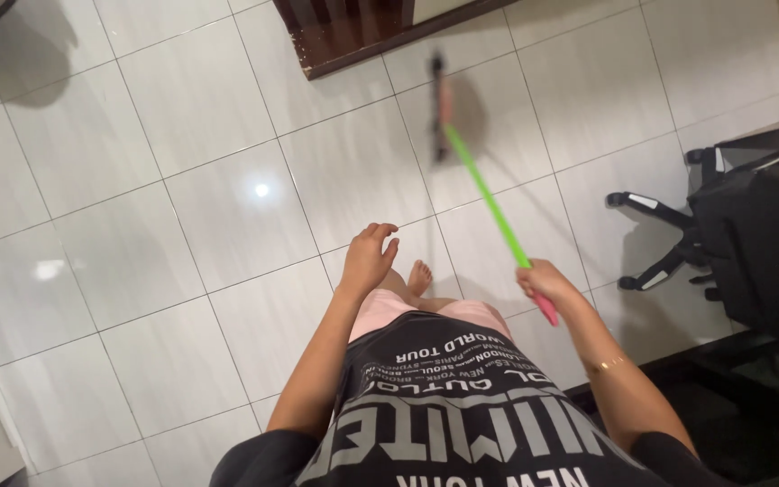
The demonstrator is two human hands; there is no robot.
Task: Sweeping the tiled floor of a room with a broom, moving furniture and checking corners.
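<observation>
One hand works: the right hand (545,281) grips the green broom handle (487,200), its blurred head (442,106) mid-sweep near the dark wooden step (353,41). The left hand (370,257) hangs open and empty. Next likely calls for drawing the head back across the white tiles (182,225).

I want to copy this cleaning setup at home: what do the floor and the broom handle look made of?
The floor looks like glazed ceramic or porcelain tile: white squares, thin grout lines, a mirror-like lamp reflection. The broom handle, held in the right hand, looks like smooth green plastic or plastic-coated tube with a pink end; which one cannot be told.
</observation>
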